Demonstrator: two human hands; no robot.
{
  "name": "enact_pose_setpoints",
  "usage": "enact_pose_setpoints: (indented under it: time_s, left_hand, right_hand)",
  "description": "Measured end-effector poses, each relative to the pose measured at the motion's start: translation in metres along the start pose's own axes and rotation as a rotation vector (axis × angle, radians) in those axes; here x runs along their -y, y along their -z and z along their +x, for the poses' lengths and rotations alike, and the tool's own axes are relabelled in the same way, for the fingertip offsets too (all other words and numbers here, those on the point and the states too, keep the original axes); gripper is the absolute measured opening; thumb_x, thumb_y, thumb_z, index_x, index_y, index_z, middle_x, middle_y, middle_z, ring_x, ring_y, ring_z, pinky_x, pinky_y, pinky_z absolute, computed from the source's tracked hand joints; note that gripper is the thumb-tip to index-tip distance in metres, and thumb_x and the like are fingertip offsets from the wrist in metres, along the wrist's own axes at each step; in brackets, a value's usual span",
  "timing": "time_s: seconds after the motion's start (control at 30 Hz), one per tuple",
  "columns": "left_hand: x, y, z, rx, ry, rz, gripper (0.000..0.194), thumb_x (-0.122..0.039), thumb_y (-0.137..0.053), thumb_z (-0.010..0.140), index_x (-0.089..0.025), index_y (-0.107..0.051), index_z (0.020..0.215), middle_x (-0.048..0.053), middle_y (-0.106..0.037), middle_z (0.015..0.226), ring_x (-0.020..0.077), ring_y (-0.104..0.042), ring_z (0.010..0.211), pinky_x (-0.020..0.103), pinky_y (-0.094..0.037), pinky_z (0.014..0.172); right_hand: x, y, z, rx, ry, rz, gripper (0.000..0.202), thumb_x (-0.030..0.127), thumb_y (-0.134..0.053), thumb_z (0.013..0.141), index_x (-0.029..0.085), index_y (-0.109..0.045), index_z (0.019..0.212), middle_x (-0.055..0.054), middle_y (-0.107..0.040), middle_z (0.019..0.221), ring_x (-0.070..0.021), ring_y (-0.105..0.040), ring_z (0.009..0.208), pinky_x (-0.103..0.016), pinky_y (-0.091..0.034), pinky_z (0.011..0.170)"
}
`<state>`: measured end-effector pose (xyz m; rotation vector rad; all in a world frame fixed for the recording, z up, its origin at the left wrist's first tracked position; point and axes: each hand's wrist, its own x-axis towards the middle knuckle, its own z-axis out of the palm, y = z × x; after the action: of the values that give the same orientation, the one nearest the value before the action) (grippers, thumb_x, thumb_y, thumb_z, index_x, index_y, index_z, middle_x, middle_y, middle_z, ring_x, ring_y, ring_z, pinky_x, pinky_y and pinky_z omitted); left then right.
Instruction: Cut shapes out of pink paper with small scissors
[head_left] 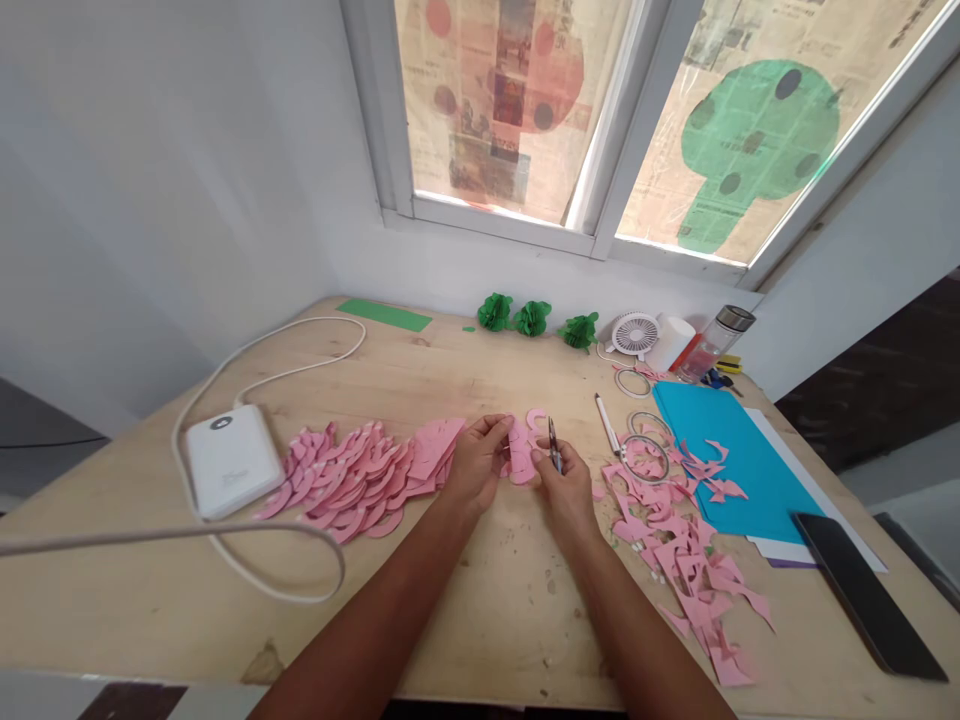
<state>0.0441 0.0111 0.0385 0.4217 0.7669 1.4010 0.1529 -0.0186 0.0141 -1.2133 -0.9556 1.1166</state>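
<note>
My left hand [480, 458] pinches the edge of a pink paper piece [521, 455] over the middle of the table. Small scissors [554, 445] point away from me in my right hand [566, 480], just right of that paper. A curved pink strip [535, 418] shows at the paper's upper right side. Left of my left hand lie folded pink sheets [433, 450], beside a large pile of curved pink cutouts [360, 480]. Pink scraps [690, 560] are scattered to the right of my right hand.
A white power bank [234, 462] with a looping cable sits left. Green paper balls [532, 318], a small fan [635, 334] and a bottle [716, 345] stand at the back. A pen [607, 424], tape rings [645, 458], blue sheet [731, 460] and phone [870, 595] lie right.
</note>
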Motion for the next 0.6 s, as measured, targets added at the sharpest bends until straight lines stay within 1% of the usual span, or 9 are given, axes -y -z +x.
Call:
enact_pose_setpoints:
  time_s: [0.1,0.17,0.3,0.4,0.5,0.6]
  left_hand:
    - [0.001,0.0,-0.001,0.007,-0.007,-0.011,0.026,-0.022,-0.077,0.052,-0.014,-0.056,0.067,-0.003,-0.058,0.059,0.0067,-0.052,0.05,0.019,-0.04,0.05]
    - [0.001,0.0,-0.001,0.014,-0.008,0.008,0.027,-0.023,-0.076,0.052,-0.015,-0.056,0.067,-0.003,-0.059,0.06,0.007,-0.053,0.052,0.019,-0.041,0.052]
    - [0.002,0.001,-0.002,0.033,-0.023,0.112,0.025,-0.025,-0.076,0.054,-0.015,-0.056,0.066,-0.002,-0.059,0.06,0.0075,-0.053,0.053,0.019,-0.041,0.052]
    - [0.004,0.002,-0.003,0.107,0.0,0.261,0.025,-0.029,-0.075,0.055,-0.015,-0.054,0.06,-0.003,-0.056,0.052,0.0069,-0.048,0.044,0.019,-0.036,0.045]
    - [0.006,0.002,-0.003,0.186,0.033,0.404,0.026,-0.033,-0.073,0.056,-0.016,-0.054,0.055,-0.002,-0.054,0.047,0.0068,-0.043,0.038,0.019,-0.032,0.04]
    - [0.007,0.002,-0.004,0.176,0.036,0.426,0.023,-0.033,-0.073,0.055,-0.016,-0.057,0.058,-0.001,-0.057,0.048,0.0077,-0.045,0.039,0.019,-0.033,0.04]
  right_hand:
    - [0.001,0.0,0.0,0.058,-0.019,0.0,0.027,0.039,-0.068,0.063,0.015,-0.059,0.07,0.003,-0.048,0.058,-0.0104,-0.04,0.052,-0.022,-0.031,0.048]
    - [0.002,0.001,0.0,0.044,-0.026,0.03,0.026,0.038,-0.069,0.062,0.015,-0.058,0.065,0.004,-0.046,0.055,-0.0095,-0.037,0.05,-0.022,-0.028,0.047]
    - [0.008,0.007,0.004,-0.016,-0.039,0.091,0.025,0.036,-0.071,0.06,0.015,-0.057,0.063,0.007,-0.039,0.05,-0.007,-0.029,0.044,-0.021,-0.021,0.043]
    - [0.01,0.012,0.009,-0.011,-0.052,0.105,0.026,0.036,-0.072,0.059,0.016,-0.055,0.061,0.009,-0.033,0.046,-0.0059,-0.023,0.04,-0.022,-0.016,0.04]
    - [0.009,0.015,0.013,-0.013,-0.044,0.121,0.027,0.037,-0.072,0.058,0.016,-0.055,0.061,0.009,-0.032,0.045,-0.0054,-0.021,0.039,-0.022,-0.014,0.039]
    - [0.005,0.017,0.015,-0.036,-0.022,0.122,0.028,0.039,-0.071,0.059,0.016,-0.055,0.062,0.009,-0.034,0.047,-0.0053,-0.023,0.039,-0.022,-0.016,0.039]
